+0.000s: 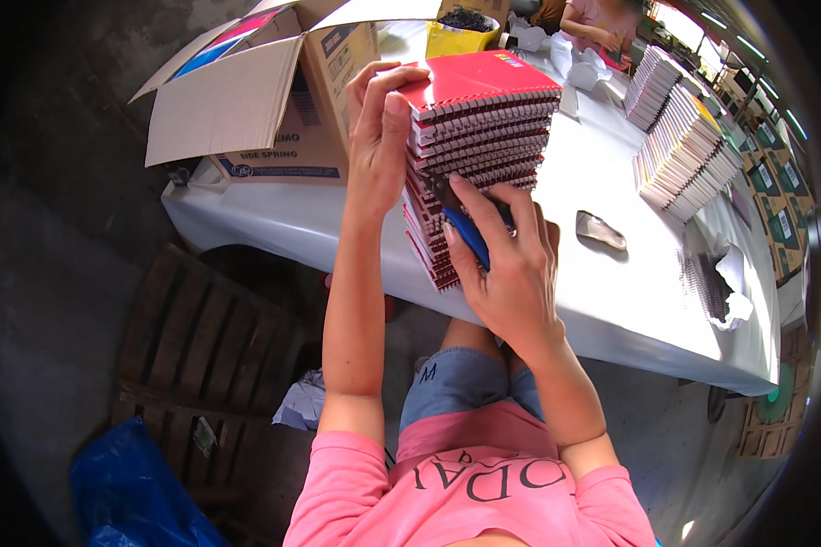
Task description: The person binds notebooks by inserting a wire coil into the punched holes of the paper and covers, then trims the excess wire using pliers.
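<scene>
A tall stack of red-covered spiral notebooks point(483, 80) stands near the table's front edge, its wire bindings turned toward me and to the right. My left hand point(379, 137) is closed on the stack's left side, fingers curled over the top cover's corner. In my right hand point(518, 273) is a pair of blue-handled pliers point(467, 239). Their dark jaws reach the wire bindings partway down the stack. The lower notebooks jut out toward me, partly hidden behind the right hand. Whether the jaws grip a wire is too small to tell.
An open cardboard box point(283, 137) sits left of the stack on the white-covered table point(602, 301). Rightward are a small clear-and-dark object point(600, 231), dark wire coils point(702, 283) and more notebook stacks point(684, 150). Behind are a yellow container point(462, 38) and another person point(602, 25).
</scene>
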Demonstrator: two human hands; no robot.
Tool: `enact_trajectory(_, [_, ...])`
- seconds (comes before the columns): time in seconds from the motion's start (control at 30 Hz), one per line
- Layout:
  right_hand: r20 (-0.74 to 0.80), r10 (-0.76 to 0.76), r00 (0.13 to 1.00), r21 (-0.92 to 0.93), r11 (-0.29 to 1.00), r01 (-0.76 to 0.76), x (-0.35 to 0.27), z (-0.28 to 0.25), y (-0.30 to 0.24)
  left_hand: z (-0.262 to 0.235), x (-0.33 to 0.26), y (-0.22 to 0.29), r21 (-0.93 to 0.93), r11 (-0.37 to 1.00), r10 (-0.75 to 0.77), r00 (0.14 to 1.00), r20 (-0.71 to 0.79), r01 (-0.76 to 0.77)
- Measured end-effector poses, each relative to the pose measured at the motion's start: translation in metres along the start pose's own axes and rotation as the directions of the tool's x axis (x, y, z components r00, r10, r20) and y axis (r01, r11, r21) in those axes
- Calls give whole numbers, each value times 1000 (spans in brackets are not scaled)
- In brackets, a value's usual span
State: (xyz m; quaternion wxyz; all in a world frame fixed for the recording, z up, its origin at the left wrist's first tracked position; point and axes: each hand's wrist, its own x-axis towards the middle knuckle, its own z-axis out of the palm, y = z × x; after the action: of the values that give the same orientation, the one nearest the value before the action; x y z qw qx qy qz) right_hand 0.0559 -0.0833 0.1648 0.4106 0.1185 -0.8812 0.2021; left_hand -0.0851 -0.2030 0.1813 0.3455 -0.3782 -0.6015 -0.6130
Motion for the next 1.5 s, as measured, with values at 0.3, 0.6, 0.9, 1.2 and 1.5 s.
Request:
enact_trajectory(0.3, [529,350,773,619,464,-634,8,-17,3,2,-1,-2,13,1000,23,1000,12,-23])
enact_trajectory(0.6, [-8,-23,1000,-83,996,22,-9,2,7,1,0,-2,-4,1000,-6,1000,8,6])
enact_trajectory(0.9, [807,223,547,560,5,-828,6,-20,17,3,-2,-2,-38,999,-4,1000,-2,4])
enact_trajectory(1.2, [17,2,1000,10,1000,-2,-13,3,5,2,0,-4,-65,997,-31,1000,-2,31])
enact_trajectory(1.5, [368,265,891,633,631,-449,-20,15,10,2,0,-5,-63,998,-10,1000,-6,10])
